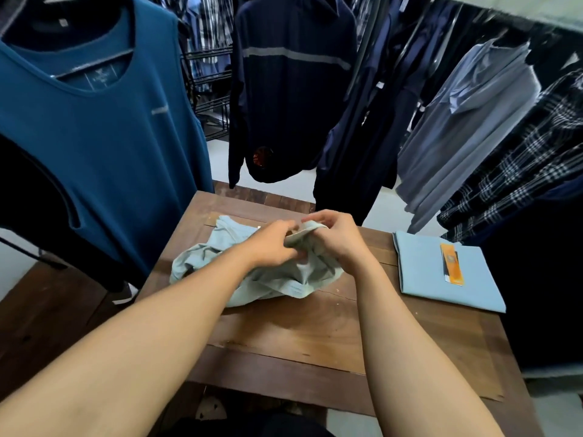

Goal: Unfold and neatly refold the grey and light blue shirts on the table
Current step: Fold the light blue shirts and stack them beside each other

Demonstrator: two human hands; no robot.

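1. Grey shirt (277,288): the garment lies bunched and creased on the wooden surface (299,335), toward the far left part of the top. One portion is spread toward the far left corner; the rest is gathered in loose folds beneath the hands. Whether the raised edge is a collar or a hem cannot be told.

2. Left hand (271,247): the fingers are curled and clamped on a raised fold of the grey shirt, with the back of the hand turned upward.

3. Right hand (334,241): a banded edge of the same shirt is pinched between thumb and fingers, and the edge is draped across the fingertips. Both hands are held close together above the middle of the garment, with the gripped fabric lifted clear of the surface between them.

4. Light blue shirt (479,285): this garment is laid flat in a neat rectangular fold at the right edge of the surface, well apart from the grey shirt. An orange tag (453,263) lies on top of it.

5. Surroundings: garments are hung around the surface. A teal sleeveless top (94,137) is at the left, a dark navy sweater (284,89) with a pale chest stripe is at the centre, and a grey-blue shirt (467,121) and a plaid shirt (520,168) are at the right.
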